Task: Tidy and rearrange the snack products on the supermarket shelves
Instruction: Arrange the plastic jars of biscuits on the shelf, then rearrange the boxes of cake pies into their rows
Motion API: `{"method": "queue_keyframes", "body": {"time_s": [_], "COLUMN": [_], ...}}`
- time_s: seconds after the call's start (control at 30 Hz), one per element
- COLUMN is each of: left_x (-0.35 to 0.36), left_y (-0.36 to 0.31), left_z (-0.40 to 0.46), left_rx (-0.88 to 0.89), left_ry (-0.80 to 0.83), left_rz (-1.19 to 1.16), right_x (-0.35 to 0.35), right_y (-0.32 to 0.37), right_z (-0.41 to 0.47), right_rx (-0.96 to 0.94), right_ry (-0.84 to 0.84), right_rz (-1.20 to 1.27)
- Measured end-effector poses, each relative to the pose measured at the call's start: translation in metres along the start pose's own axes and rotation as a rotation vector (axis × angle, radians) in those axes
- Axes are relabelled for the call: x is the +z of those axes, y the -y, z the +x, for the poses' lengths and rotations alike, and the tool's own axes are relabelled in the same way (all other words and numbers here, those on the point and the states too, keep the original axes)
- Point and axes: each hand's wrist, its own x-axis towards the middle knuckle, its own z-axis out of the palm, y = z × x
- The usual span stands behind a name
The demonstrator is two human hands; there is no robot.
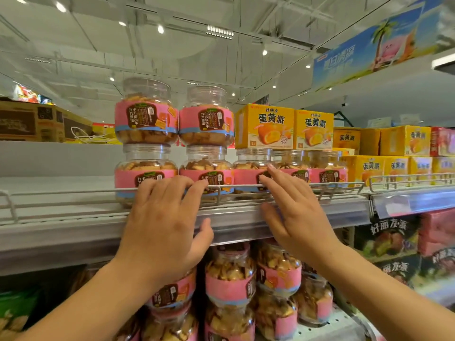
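Supermarket shelf (246,219) carried stacked biscuit jars (206,179) behind a wire rail (332,184). We found both grips spread, holding nothing: left hand (162,225) over the rail, right hand (295,215) fingertips touching a jar, likely aligning fronts.

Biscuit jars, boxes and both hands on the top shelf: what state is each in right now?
Upper biscuit jars: lidded, upright, stacked on the lower jars.
Lower biscuit jars: lidded, upright, behind the wire rail.
Yellow egg yolk pie boxes: closed, resting on jar lids.
Left hand: open, fingers over the rail.
Right hand: open, fingers at a jar's label.
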Motion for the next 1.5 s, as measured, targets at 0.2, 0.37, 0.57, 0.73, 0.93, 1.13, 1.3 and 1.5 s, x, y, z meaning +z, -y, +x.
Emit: {"method": "queue_keyframes", "body": {"time_s": [0.2, 0.37, 0.57, 0.73, 0.93, 1.13, 1.3, 1.5], "left_x": [-0.005, 0.009, 0.049, 0.067, 0.067, 0.063, 0.05, 0.027], "left_y": [-0.019, -0.072, -0.151, -0.178, -0.189, -0.19, -0.18, -0.15], "left_z": [0.008, 0.026, 0.068, 0.074, 0.077, 0.08, 0.09, 0.143], "left_rx": [-0.149, -0.092, -0.085, -0.244, -0.31, -0.323, -0.322, -0.192], "left_ry": [0.059, 0.055, 0.168, 0.263, 0.226, 0.219, 0.318, 0.227], "left_rz": [0.042, 0.067, 0.172, 0.23, 0.243, 0.223, 0.174, 0.099], "right_x": [-0.026, -0.038, -0.038, -0.039, -0.036, -0.04, -0.046, -0.06], "right_y": [-0.039, -0.109, -0.167, -0.171, -0.17, -0.169, -0.175, -0.192], "right_z": [-0.009, -0.022, -0.028, -0.029, -0.029, -0.029, -0.018, 0.044], "right_rx": [-0.084, 0.013, -0.114, -0.137, -0.087, -0.094, -0.131, -0.124], "right_ry": [0.048, 0.004, 0.049, 0.02, -0.031, -0.038, -0.04, -0.147], "right_rz": [0.022, -0.001, -0.085, 0.047, 0.161, 0.182, 0.207, 0.294]}}
